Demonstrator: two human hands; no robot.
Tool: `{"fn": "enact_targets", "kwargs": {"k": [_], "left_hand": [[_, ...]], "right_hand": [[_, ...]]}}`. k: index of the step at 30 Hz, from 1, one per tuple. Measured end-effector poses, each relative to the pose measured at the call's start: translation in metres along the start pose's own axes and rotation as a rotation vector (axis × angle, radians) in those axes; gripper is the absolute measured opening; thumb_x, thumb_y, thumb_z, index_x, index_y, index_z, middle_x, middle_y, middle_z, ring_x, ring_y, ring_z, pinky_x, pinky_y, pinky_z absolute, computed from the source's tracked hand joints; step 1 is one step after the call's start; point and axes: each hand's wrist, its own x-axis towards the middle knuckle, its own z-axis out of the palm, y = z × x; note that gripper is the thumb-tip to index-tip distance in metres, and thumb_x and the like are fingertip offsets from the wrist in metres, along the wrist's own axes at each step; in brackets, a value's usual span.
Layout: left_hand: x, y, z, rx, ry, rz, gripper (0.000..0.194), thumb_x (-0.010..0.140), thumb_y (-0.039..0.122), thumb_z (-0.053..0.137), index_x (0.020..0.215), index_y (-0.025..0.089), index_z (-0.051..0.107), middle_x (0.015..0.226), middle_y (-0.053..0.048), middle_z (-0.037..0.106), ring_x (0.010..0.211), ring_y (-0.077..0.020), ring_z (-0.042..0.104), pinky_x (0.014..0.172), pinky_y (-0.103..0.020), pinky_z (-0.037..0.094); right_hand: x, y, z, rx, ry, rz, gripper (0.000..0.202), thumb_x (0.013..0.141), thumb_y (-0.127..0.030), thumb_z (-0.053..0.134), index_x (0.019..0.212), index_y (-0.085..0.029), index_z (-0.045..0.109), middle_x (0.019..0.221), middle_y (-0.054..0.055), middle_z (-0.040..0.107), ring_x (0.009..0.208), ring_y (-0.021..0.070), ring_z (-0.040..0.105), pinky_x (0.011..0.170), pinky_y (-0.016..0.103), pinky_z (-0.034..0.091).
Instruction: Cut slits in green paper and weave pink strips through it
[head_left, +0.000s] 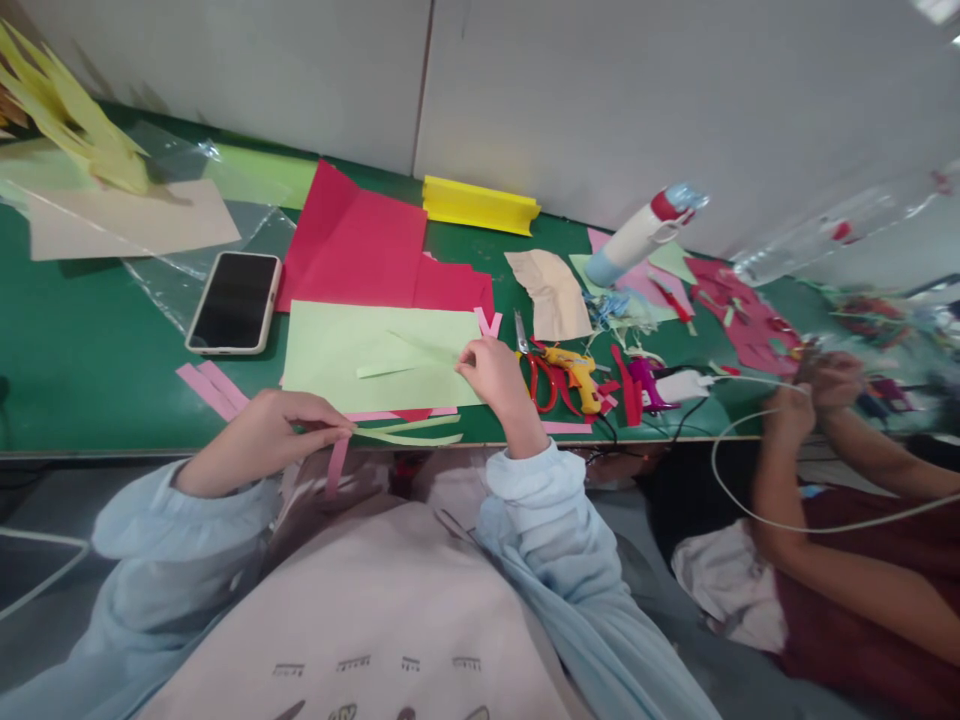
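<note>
My left hand [281, 430] is at the table's front edge, its thumb and fingers pinched on paper strips. A pink paper strip [337, 466] hangs down from the fingertips, and light green paper strips [412, 433] stick out to the right. Over the light green paper sheet [322, 345], my right hand [499, 385] is closed, fingertips pinched at the end of a thin green strip [426, 347]. Another green strip end [386, 371] shows just below it. Pink strips [489, 322] poke up behind the right hand.
Red paper [360, 240] lies behind the green sheet, a phone [234, 303] left of it. To the right are red-handled scissors [544, 378], a yellow glue gun [577, 375], a purple glue gun [651, 385] and a bottle [637, 240]. A co-worker's hands [806, 390] work further right.
</note>
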Motion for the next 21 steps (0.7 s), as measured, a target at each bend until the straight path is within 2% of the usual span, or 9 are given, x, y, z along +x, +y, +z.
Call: {"fn": "enact_targets", "kwargs": {"k": [3, 5, 10, 15, 19, 21], "left_hand": [[-0.001, 0.003, 0.000, -0.006, -0.043, -0.001, 0.030, 0.081, 0.047, 0.062, 0.070, 0.024, 0.077, 0.080, -0.005, 0.077, 0.079, -0.0202, 0.069, 0.078, -0.026, 0.054], [-0.001, 0.002, 0.000, -0.006, -0.032, 0.000, 0.028, 0.080, 0.047, 0.063, 0.072, 0.025, 0.078, 0.082, -0.005, 0.077, 0.079, -0.0200, 0.069, 0.076, -0.025, 0.053], [-0.001, -0.003, -0.001, 0.009, -0.021, 0.003, 0.026, 0.080, 0.046, 0.064, 0.076, 0.025, 0.078, 0.084, -0.004, 0.077, 0.079, -0.0201, 0.069, 0.073, -0.024, 0.053], [0.000, 0.001, 0.000, 0.004, -0.064, 0.003, 0.032, 0.083, 0.048, 0.060, 0.068, 0.024, 0.075, 0.077, -0.004, 0.076, 0.078, -0.0198, 0.068, 0.078, -0.026, 0.053], [0.000, 0.001, 0.001, 0.001, -0.035, -0.002, 0.028, 0.081, 0.047, 0.063, 0.073, 0.024, 0.076, 0.082, -0.003, 0.077, 0.078, -0.0191, 0.069, 0.073, -0.024, 0.052], [0.000, -0.002, 0.001, -0.002, -0.028, -0.003, 0.026, 0.081, 0.046, 0.064, 0.073, 0.024, 0.076, 0.082, -0.003, 0.077, 0.078, -0.0183, 0.069, 0.073, -0.023, 0.052]], "right_hand": [[-0.003, 0.001, -0.002, 0.095, 0.009, 0.029, 0.003, 0.079, -0.019, 0.071, 0.076, -0.018, 0.070, 0.085, 0.007, 0.072, 0.086, 0.0199, 0.065, 0.076, 0.029, 0.046], [-0.005, 0.003, -0.003, 0.190, 0.016, 0.074, 0.003, 0.078, -0.021, 0.070, 0.077, -0.019, 0.072, 0.081, 0.004, 0.074, 0.080, 0.0185, 0.066, 0.073, 0.028, 0.046], [-0.012, 0.007, -0.007, 0.388, 0.039, 0.109, 0.007, 0.077, -0.024, 0.070, 0.081, -0.020, 0.075, 0.081, 0.003, 0.076, 0.075, 0.0177, 0.068, 0.074, 0.028, 0.048], [-0.022, 0.007, -0.011, 0.539, 0.027, 0.146, 0.021, 0.075, -0.025, 0.070, 0.095, -0.019, 0.073, 0.077, 0.002, 0.074, 0.071, 0.0168, 0.067, 0.070, 0.029, 0.049], [-0.031, 0.005, -0.014, 0.606, 0.038, 0.110, 0.039, 0.078, -0.027, 0.067, 0.116, -0.020, 0.065, 0.077, 0.000, 0.072, 0.071, 0.0159, 0.065, 0.074, 0.029, 0.049], [-0.036, 0.004, -0.015, 0.586, 0.050, 0.098, 0.041, 0.079, -0.027, 0.064, 0.120, -0.020, 0.063, 0.076, -0.001, 0.071, 0.070, 0.0157, 0.065, 0.074, 0.029, 0.048]]}}
